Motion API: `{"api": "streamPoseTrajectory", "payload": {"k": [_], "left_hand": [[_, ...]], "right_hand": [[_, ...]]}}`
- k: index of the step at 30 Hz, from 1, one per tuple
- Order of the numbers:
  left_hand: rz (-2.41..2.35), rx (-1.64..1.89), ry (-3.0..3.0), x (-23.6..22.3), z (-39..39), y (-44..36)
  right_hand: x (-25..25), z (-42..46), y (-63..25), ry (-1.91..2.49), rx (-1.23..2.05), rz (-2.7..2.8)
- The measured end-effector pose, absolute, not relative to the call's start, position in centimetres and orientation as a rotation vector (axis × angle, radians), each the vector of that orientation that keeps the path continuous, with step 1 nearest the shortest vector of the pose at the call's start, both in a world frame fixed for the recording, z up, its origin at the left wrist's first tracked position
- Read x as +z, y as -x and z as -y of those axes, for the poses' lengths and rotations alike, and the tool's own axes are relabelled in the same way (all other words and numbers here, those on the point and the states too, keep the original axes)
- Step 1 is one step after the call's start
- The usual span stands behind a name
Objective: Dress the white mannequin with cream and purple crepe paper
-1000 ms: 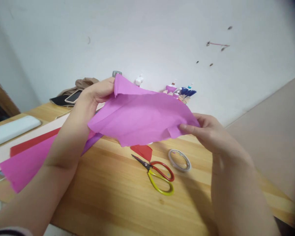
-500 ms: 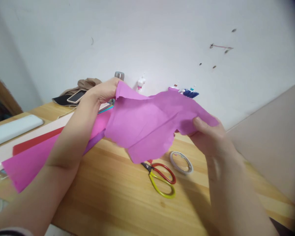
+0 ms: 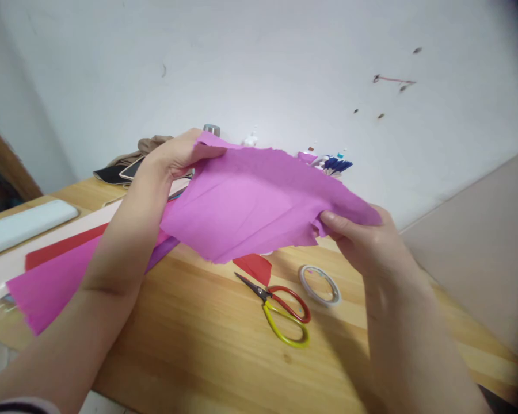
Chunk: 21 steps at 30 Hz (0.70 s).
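Note:
A creased sheet of purple-pink crepe paper (image 3: 250,198) with ragged edges is stretched in the air between my two hands. My left hand (image 3: 179,152) grips its upper left corner, where the edge folds over. At the right end, my right hand (image 3: 362,233) pinches it with the thumb on top and the fingers hidden behind. Below the paper, scissors (image 3: 265,295) with one red and one yellow handle lie on the wooden table (image 3: 190,339), blades slightly apart or closed, I cannot tell. A piece of red paper (image 3: 256,267) shows just beyond the blades.
Right of the scissors lies a roll of white tape (image 3: 320,286). Pink, red and magenta paper sheets (image 3: 56,282) are stacked under my left forearm, beside a long white case (image 3: 30,224). A phone (image 3: 132,168) and brown cloth (image 3: 149,146) sit at the back, near the wall (image 3: 259,69).
The paper has been spread flatter and its lower edge has risen, uncovering the scissor blades and more red paper. My left hand has shifted slightly up and left.

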<state>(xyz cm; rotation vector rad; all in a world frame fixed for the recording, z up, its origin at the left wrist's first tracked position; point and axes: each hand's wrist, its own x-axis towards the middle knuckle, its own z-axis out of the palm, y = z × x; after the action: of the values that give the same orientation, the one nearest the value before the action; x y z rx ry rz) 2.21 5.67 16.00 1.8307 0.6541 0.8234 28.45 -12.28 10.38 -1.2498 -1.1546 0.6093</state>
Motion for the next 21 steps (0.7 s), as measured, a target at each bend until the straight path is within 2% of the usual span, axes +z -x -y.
{"api": "streamPoseTrajectory", "payload": {"k": [5,13,15,19,21], "left_hand": [[-0.778,0.822,-1.950,16.1,-5.6,-2.1],[-0.673,0.687,-2.013,14.8,-7.7,-2.6],[-0.657,0.667,-2.038,14.9,-7.7,-2.5],[-0.620,0.575,-2.133,15.8,-6.2,-2.1],[-0.569,0.462,-2.228,16.3,-5.1,-2.0]], "right_hand": [[10.9,12.0,-27.2,1.129,0.627,1.066],[11.0,11.8,-27.6,1.196,0.503,0.947],[11.2,12.5,-28.4,1.254,0.571,1.100],[12.1,14.0,-30.3,1.351,0.917,1.667],[12.4,14.5,-31.0,1.331,0.918,1.668]]}}
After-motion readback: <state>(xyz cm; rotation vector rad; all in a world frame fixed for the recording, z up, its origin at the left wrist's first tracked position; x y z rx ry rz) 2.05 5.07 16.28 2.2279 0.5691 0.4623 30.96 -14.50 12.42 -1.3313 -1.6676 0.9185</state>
